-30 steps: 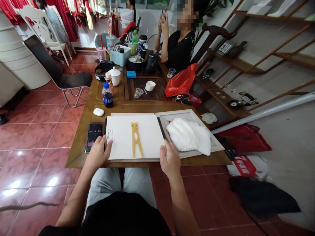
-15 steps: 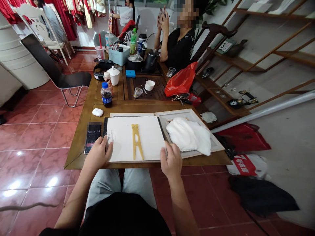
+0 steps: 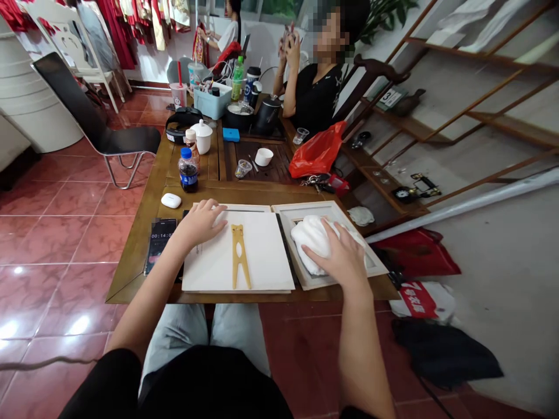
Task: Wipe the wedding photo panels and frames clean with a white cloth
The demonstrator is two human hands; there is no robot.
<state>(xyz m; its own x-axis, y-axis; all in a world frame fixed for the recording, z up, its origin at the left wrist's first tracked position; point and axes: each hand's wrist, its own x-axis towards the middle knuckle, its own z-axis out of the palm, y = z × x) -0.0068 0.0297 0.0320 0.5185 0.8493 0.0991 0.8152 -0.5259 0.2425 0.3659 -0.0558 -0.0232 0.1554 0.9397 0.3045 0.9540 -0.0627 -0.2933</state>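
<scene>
A white board (image 3: 218, 273) lies flat at the table's front edge. On it rests a yellow two-legged piece (image 3: 237, 256) with an animal-like head and an oval hole. My left hand (image 3: 201, 224) reaches over the board's far left corner with fingers stretched out, holding nothing. To the right, a soft white cloth (image 3: 311, 235) is bunched on a pale framed panel (image 3: 286, 215). Over that cloth my right hand (image 3: 345, 253) curls its fingers and thumb, gripping it; part of the cloth is hidden under the palm.
A phone (image 3: 161, 241) showing a timer lies left of the board, near a white earbud case (image 3: 170, 200). Farther back stand a blue-capped bottle (image 3: 188, 171), a white lidded cup (image 3: 203, 137) and a red bag (image 3: 318, 152). Across the table, a person (image 3: 317, 87) holds something up.
My hands have left the board's sides. The left moved forward to its far left corner; the right went right onto the white cloth, which is now more bunched. The view has shifted slightly.
</scene>
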